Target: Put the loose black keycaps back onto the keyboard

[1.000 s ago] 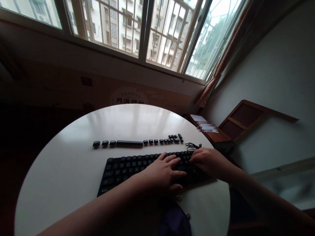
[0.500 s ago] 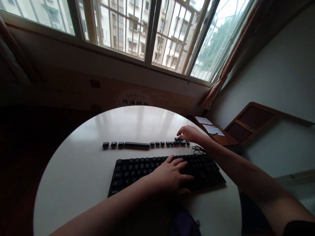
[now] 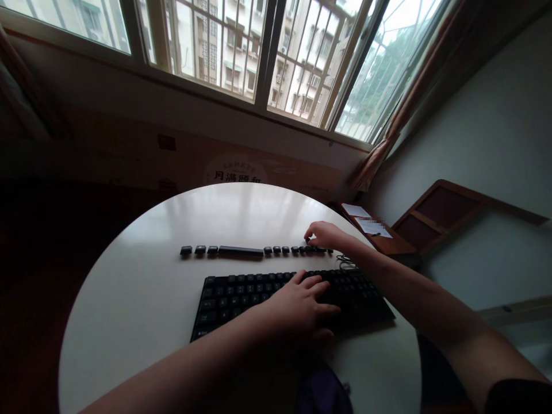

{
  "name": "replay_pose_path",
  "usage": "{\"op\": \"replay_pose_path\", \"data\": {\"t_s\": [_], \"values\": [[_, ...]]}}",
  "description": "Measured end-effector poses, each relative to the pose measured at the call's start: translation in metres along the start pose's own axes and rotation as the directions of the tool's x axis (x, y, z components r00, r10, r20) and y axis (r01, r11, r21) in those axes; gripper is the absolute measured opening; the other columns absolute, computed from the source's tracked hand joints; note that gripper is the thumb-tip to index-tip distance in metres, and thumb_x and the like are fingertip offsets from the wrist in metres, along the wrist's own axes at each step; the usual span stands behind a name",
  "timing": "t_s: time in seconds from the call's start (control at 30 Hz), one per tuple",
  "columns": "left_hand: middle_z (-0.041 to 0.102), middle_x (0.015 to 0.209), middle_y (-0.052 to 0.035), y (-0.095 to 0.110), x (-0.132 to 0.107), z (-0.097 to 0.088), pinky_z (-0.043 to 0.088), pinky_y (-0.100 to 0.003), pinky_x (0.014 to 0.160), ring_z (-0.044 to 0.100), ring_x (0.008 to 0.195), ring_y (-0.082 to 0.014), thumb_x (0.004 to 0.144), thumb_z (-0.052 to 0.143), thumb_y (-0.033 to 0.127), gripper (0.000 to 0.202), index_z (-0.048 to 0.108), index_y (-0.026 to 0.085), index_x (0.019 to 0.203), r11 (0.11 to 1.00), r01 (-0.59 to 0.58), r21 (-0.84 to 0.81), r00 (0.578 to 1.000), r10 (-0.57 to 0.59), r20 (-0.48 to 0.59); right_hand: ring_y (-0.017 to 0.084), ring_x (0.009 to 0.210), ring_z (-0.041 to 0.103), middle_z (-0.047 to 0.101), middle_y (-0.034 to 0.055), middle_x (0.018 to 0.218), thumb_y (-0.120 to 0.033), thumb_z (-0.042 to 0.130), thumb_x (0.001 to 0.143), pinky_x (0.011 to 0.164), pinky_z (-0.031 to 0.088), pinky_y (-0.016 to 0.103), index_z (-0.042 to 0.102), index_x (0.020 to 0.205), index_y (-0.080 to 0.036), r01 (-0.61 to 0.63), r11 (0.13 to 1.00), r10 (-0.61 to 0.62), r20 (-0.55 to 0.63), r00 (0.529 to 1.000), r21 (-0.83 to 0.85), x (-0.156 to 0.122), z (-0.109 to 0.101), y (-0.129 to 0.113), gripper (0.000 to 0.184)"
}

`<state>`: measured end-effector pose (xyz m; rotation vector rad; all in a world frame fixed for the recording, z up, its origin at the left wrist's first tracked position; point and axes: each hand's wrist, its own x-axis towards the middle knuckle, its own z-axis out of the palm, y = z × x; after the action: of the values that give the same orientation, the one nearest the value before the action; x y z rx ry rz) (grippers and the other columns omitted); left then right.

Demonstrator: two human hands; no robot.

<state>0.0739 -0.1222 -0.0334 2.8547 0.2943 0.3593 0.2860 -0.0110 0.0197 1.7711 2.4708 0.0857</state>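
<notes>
A black keyboard [image 3: 241, 293] lies on the white round table [image 3: 129, 310]. My left hand [image 3: 302, 302] rests on the keyboard with its fingers spread, covering its middle keys. Behind the keyboard runs a row of loose black keycaps [image 3: 200, 250], with a long space bar keycap [image 3: 240, 252] among them. At the right part of that row, my right hand [image 3: 323, 234] pinches a small dark keycap [image 3: 307, 240] between thumb and fingertips, just above the other caps. Its lower fingers hide some of the row.
The coiled keyboard cable [image 3: 345, 261] lies behind the keyboard's right end. A dark purple item [image 3: 323, 391] sits at the near edge, partly in shadow. Papers [image 3: 373, 226] and a pen lie on a wooden surface beyond the table. A barred window [image 3: 259, 57] stands behind.
My right hand has closed on a small keycap and shifted slightly left, lifting it a little from the row. My left hand stays spread on the keyboard.
</notes>
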Motion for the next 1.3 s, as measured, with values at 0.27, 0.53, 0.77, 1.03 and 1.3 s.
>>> {"op": "replay_pose_path", "data": {"t_s": [0.27, 0.53, 0.77, 1.03, 1.3], "values": [[0.042, 0.156, -0.0154, -0.003, 0.002, -0.001, 0.019, -0.065, 0.117, 0.034, 0.145, -0.0393, 0.094, 0.055, 0.056, 0.051, 0.058, 0.034, 0.140, 1.000, 0.016, -0.013, 1.000, -0.016, 0.016, 0.021, 0.096, 0.067, 0.074, 0.0041, 0.104, -0.021, 0.071, 0.087, 0.087, 0.047, 0.029, 0.079, 0.103, -0.023, 0.070, 0.994, -0.051, -0.207, 0.977, 0.083, -0.047, -0.038, -0.005, 0.018], [0.044, 0.155, -0.0152, -0.003, 0.004, 0.001, 0.022, -0.065, 0.116, 0.037, 0.144, -0.0392, 0.093, 0.056, 0.056, 0.051, 0.058, 0.035, 0.139, 1.000, 0.025, 0.011, 1.000, -0.025, 0.005, 0.018, 0.086, 0.068, 0.073, 0.0034, 0.097, -0.018, 0.072, 0.086, 0.080, 0.051, 0.027, 0.078, 0.102, -0.024, 0.182, 0.948, -0.124, -0.223, 0.967, 0.263, -0.168, -0.037, 0.009, 0.019], [0.046, 0.154, -0.0131, -0.004, 0.004, 0.000, 0.023, -0.063, 0.116, 0.039, 0.142, -0.0390, 0.091, 0.058, 0.057, 0.051, 0.059, 0.036, 0.138, 1.000, 0.008, 0.024, 1.000, -0.008, -0.010, 0.020, 0.088, 0.069, 0.075, 0.0028, 0.095, -0.019, 0.075, 0.082, 0.081, 0.051, 0.030, 0.077, 0.098, -0.023, 0.044, 0.936, -0.032, -0.042, 0.999, 0.350, -0.214, 0.003, 0.038, 0.016], [0.045, 0.154, -0.0136, -0.004, 0.003, -0.002, 0.024, -0.063, 0.115, 0.039, 0.143, -0.0388, 0.090, 0.059, 0.059, 0.055, 0.057, 0.036, 0.140, 0.999, 0.016, 0.041, 1.000, -0.016, 0.001, 0.022, 0.092, 0.070, 0.077, 0.0046, 0.098, -0.016, 0.074, 0.081, 0.086, 0.052, 0.033, 0.078, 0.099, -0.021, 0.024, 0.936, -0.002, -0.062, 0.998, 0.351, -0.217, 0.022, 0.035, 0.019], [0.045, 0.154, -0.0136, -0.005, 0.003, -0.001, 0.023, -0.062, 0.116, 0.038, 0.143, -0.0399, 0.090, 0.058, 0.060, 0.056, 0.057, 0.034, 0.140, 1.000, 0.006, 0.030, 1.000, -0.006, 0.006, 0.022, 0.090, 0.070, 0.076, 0.0034, 0.098, -0.016, 0.073, 0.082, 0.081, 0.052, 0.031, 0.079, 0.097, -0.024, 0.038, 0.975, -0.022, -0.076, 0.997, 0.218, -0.216, 0.026, 0.027, 0.017]]}}
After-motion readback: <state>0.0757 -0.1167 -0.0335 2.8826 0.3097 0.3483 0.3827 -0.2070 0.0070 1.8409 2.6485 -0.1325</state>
